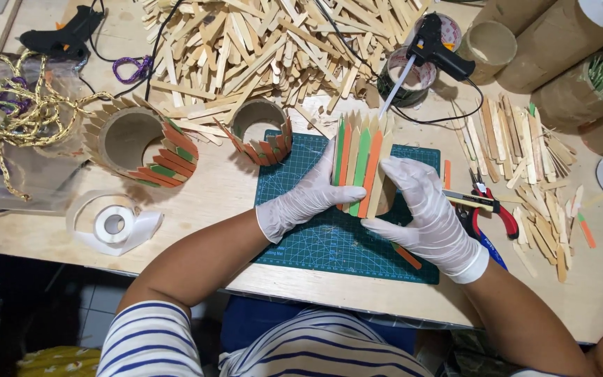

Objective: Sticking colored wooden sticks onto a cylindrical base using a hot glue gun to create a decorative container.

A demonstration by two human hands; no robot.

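Observation:
Both my hands wear white gloves and hold one cardboard tube clad in pointed wooden sticks, some plain, some green or orange. It lies over the dark green cutting mat. My left hand grips its left side. My right hand presses its right side and lower end. Loose orange sticks lie on the mat under my right wrist.
A big heap of plain sticks fills the back. Two stick-clad tubes stand to the left, and a tape roll nearer. A black glue gun, pliers, loose sticks and cardboard tubes sit right.

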